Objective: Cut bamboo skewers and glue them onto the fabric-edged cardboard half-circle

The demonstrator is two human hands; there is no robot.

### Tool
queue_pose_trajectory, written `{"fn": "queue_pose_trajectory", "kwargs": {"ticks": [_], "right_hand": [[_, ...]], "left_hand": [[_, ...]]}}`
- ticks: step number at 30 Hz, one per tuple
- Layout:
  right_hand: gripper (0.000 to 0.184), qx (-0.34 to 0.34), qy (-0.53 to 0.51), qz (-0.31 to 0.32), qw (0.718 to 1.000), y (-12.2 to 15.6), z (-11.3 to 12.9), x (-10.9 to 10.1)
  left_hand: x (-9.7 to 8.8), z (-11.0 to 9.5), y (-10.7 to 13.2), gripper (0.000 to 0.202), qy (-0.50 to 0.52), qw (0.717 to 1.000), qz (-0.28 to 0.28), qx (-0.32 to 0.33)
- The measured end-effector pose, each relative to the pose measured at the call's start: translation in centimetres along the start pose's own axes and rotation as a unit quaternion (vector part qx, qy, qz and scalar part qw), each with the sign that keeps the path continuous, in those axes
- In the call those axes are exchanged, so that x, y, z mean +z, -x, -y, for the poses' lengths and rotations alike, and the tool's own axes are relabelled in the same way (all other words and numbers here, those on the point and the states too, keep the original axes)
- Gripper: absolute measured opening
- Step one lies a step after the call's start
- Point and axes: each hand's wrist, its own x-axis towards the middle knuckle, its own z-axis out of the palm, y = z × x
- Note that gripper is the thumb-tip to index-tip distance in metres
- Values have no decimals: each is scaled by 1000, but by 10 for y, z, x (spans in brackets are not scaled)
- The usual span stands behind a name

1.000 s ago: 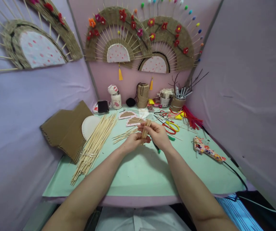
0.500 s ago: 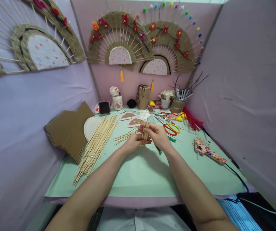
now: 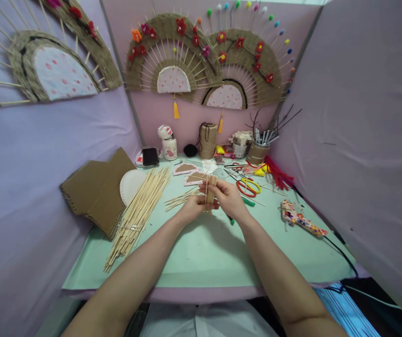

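head view: the inspected item is a small bundle of short wooden sticks (image 3: 209, 194), located between the two hands near the middle of the tabletop (image 3: 204, 262). its long axis runs up and down in the view, nearly vertical, one end pointing up and the other down; depth tilt cannot be determined. the individual sticks lie roughly side by side.

the fingers of the left hand (image 3: 195, 207) grip the lower part, and the bottom ends sit at or just below them. the fingers of the right hand (image 3: 229, 196) are closed around the upper part, the thumb on the near side. both hands are raised, with a shadow on the tabletop below.

a broad stretch of green surface extends from the hands to the near edge. to the left, a few loose sticks (image 3: 179, 200) lie just beside the left hand; farther left is a pile of long sticks (image 3: 136, 216), beside folded cardboard (image 3: 95, 194). beyond the hands lie half-round cards (image 3: 193, 178). scissors (image 3: 245, 180) and a green-handled tool (image 3: 249, 202) lie close to the right hand. a patterned glue gun (image 3: 302, 219) lies well apart, toward the right edge, its cord running over that edge.
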Motion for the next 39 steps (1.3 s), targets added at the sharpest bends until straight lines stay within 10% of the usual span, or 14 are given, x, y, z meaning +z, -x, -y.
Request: {"fn": "queue_pose_trajectory", "kwargs": {"ticks": [39], "right_hand": [[16,-5,52,80,995,-2,10,-13]], "left_hand": [[0,-15,4,24,-136,987,48,77]]}}
